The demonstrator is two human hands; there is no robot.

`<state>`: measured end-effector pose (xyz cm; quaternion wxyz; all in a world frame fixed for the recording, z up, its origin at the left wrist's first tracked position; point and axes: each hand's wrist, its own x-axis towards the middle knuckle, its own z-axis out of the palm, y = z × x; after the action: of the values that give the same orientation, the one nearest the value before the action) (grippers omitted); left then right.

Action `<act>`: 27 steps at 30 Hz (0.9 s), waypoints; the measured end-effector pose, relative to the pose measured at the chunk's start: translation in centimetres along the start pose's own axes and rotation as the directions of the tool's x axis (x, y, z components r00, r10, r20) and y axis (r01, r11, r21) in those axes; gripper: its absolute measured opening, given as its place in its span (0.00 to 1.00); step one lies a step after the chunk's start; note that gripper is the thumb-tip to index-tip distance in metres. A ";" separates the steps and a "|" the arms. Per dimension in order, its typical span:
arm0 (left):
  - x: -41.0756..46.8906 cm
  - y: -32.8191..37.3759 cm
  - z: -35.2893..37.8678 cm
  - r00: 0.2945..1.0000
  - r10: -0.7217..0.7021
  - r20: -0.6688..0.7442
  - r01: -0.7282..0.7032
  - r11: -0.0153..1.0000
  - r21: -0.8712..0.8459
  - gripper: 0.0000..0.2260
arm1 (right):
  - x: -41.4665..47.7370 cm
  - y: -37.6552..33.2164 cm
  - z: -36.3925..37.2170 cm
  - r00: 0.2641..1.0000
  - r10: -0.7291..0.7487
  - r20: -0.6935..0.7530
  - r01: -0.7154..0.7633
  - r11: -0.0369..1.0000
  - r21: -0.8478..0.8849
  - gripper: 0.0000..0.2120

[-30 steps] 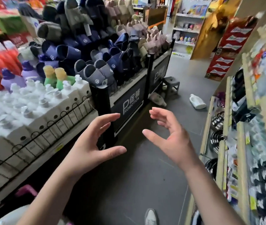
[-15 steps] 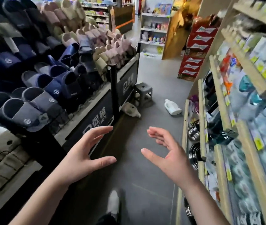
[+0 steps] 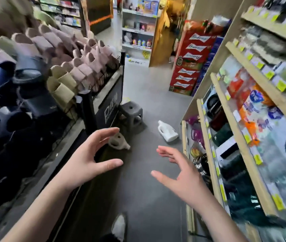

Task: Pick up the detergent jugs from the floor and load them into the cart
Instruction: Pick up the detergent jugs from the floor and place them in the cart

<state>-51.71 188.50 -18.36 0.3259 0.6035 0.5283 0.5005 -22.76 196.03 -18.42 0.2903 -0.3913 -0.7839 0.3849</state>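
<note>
Two white detergent jugs lie on their sides on the grey aisle floor. One jug is near the foot of the right-hand shelf. The other jug lies by the slipper stand, partly hidden behind my left fingers. My left hand and my right hand are held out in front of me above the floor, palms facing each other, fingers spread and relaxed, holding nothing. Both hands are short of the jugs. No cart is in view.
A slipper display stand lines the left side. A small grey plastic stool sits at its far end. Wooden shelves of goods run along the right. Stacked red cartons stand further down. My white shoe shows below.
I have walked forward along the aisle: the shelf of white bottles has passed out of view on the left and both jugs appear closer. My hands kept the same open pose.
</note>
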 end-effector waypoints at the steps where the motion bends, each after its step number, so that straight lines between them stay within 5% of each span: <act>1: 2.6 -0.8 -0.9 1.000 -0.006 0.014 0.006 1.000 -0.007 0.41 | 2.5 0.3 -0.2 1.000 0.016 0.005 -0.016 1.000 -0.013 0.29; 15: 28.0 -10.5 -6.5 0.997 -0.075 0.006 0.074 0.995 0.071 0.39 | 29.3 9.7 -0.8 0.997 0.061 0.038 -0.067 0.984 0.166 0.28; 27: 42.2 -20.4 -5.4 0.879 -0.368 -0.303 0.414 0.904 0.102 0.34 | 59.3 21.2 0.0 0.896 -0.108 0.431 0.060 0.991 0.123 0.29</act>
<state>-65.65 233.18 -24.68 0.2929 0.4328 0.7190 0.4582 -45.63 254.08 -26.91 0.1440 -0.2447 -0.8234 0.4914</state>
